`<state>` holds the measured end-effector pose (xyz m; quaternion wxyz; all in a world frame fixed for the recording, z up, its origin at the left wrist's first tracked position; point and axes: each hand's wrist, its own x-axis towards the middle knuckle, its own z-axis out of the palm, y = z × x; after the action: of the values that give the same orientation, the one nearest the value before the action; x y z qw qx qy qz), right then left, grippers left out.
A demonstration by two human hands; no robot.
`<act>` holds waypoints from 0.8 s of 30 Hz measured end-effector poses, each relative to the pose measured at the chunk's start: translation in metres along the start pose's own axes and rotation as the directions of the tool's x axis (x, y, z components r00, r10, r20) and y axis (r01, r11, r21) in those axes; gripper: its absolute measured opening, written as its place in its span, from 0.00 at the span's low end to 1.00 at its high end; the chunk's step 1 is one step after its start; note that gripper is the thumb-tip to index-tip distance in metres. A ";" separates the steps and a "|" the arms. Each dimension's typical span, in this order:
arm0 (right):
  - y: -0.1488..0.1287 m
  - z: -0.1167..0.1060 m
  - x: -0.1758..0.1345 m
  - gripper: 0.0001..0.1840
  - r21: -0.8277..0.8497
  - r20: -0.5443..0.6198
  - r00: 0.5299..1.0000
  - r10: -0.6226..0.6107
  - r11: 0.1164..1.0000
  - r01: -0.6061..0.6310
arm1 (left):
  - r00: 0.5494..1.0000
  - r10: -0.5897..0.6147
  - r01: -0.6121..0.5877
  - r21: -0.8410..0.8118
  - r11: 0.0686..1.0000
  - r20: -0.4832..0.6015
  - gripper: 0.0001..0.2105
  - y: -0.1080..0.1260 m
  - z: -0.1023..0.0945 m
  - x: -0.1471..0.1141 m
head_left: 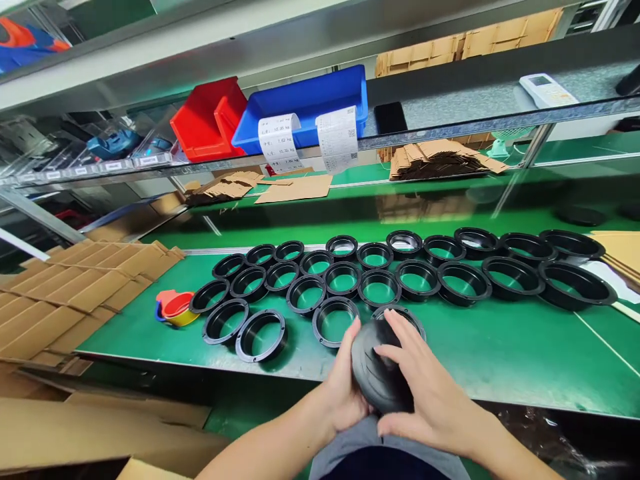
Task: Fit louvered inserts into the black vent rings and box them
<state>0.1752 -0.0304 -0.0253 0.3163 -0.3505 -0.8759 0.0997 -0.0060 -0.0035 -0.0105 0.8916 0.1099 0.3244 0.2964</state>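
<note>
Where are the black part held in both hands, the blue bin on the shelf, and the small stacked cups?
black part (376, 370): head view, on its ridged face.
blue bin (305, 100): head view, on its front wall.
stacked cups (176, 308): head view, on the red cup's side.

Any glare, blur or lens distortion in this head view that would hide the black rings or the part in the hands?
Head view: sharp overall, evenly lit from above; wide-lens bowing bends the shelf edge; soft sheen on the green table and black rings; the black part between left hand and right hand stays dark, with little surface detail.
</note>
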 end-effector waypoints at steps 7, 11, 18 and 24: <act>0.014 0.000 -0.001 0.56 -0.004 0.102 0.982 0.158 0.987 -0.159 | 0.997 -0.042 0.031 0.184 0.982 0.060 0.39 -0.016 -0.018 -0.008; 0.047 0.008 0.014 0.49 -0.244 -0.089 0.967 0.238 0.936 -0.253 | 0.987 0.127 -0.085 0.344 0.935 -0.102 0.33 -0.010 -0.032 -0.014; 0.053 0.030 -0.001 0.49 -0.440 0.061 0.973 0.221 0.881 -0.173 | 0.978 0.152 -0.081 0.404 0.911 -0.145 0.22 -0.009 -0.046 -0.031; 0.021 -0.011 0.012 0.45 -0.401 0.023 0.987 0.160 0.906 -0.137 | 0.968 0.176 -0.075 0.467 0.881 -0.177 0.17 -0.006 -0.054 -0.037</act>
<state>0.1872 -0.0074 -0.0197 0.2057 -0.4703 -0.8569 -0.0471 -0.0606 -0.0305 -0.0352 0.7793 0.3049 0.4710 0.2790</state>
